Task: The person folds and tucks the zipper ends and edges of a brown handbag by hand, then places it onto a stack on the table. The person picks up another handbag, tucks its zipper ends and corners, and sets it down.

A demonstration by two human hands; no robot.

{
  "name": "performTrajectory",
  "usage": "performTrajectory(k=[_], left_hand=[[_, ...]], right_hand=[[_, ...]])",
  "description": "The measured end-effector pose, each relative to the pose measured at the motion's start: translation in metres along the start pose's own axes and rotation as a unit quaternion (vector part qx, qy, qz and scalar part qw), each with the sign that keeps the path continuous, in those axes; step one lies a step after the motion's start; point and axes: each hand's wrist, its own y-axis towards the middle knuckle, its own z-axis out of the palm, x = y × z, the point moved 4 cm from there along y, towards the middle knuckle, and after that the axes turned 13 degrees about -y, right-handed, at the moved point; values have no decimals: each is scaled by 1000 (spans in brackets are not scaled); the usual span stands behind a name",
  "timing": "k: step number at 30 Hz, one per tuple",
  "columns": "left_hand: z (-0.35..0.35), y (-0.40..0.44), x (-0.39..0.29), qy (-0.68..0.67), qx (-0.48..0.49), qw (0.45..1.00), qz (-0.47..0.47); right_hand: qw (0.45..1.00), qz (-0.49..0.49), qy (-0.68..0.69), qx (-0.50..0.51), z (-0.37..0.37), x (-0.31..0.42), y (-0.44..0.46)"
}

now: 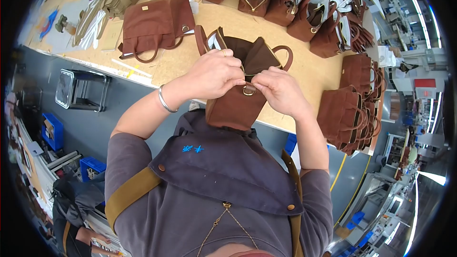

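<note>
A brown handbag [234,107] stands at the table's near edge, close against my apron, its zippered top open and its dark lining showing. My left hand [220,72] pinches the bag's top edge, just left of a gold D-ring [249,90]. On the other side of that ring my right hand [280,89] has its fingers closed on the same edge. Both sets of fingertips nearly meet there. Whatever small part lies between them is hidden. One carry handle [284,56] sticks up behind my right hand, another behind my left.
A flat brown bag [154,26] lies to the left on the table [209,16]. Several open bags [302,21] line the back, and more are stacked [340,112] at the right edge. A black stool [82,90] stands left; another person [78,209] is at lower left.
</note>
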Motion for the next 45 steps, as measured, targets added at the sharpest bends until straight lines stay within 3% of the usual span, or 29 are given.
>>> performTrajectory(k=[2, 4, 8, 12, 15, 19, 21, 22, 24, 27, 32, 35, 37, 40, 42, 44, 45], left_hand=[[-1, 1, 2, -14, 13, 999, -27], [-13, 2, -3, 10, -43, 999, 4], [-18, 3, 10, -24, -16, 1000, 0], [-14, 8, 11, -65, 17, 998, -8], [-12, 11, 13, -100, -7, 994, 37], [-16, 20, 27, -134, 21, 990, -36], [-19, 26, 34, -138, 61, 983, -103], [-17, 28, 35, -146, 17, 988, -55], [-18, 34, 29, -162, 35, 983, -73], [-14, 43, 19, -187, 53, 977, -94], [-6, 47, -1, -192, 65, 979, -36], [-18, 32, -42, -158, 13, 979, 126], [-10, 22, -47, -131, -9, 982, 133], [29, 3, -6, -71, -16, 991, 115], [44, -8, 17, -35, -1, 994, 99], [35, -33, 22, -14, -200, 980, -8], [41, -43, 30, -14, -192, 981, 4]], right_hand=[[1000, -10, 16, 0, 0, -2, 0], [1000, -2, 26, -4, -2, -4, -2], [999, 29, 40, 7, -3, -10, -5], [998, 40, 32, -32, -7, 7, 1], [996, 27, 25, -82, 2, 13, 5], [993, 65, 93, -42, 10, -1, -1], [988, 88, 95, -78, 11, -6, -4], [989, 88, 94, -77, 9, -4, -5], [983, 128, 106, -80, 4, 3, -6], [984, 110, 57, -131, 4, 9, -8], [979, 92, 43, -179, 10, 9, -22], [972, -3, -49, -229, -9, 45, -43], [965, -6, -62, -253, -2, 48, -54], [974, 87, -54, -203, 48, 16, -50], [958, 118, -33, -260, 65, 0, -64], [916, 192, -55, -347, 69, -19, -92], [862, 317, -1, -396, 77, -41, -113]])
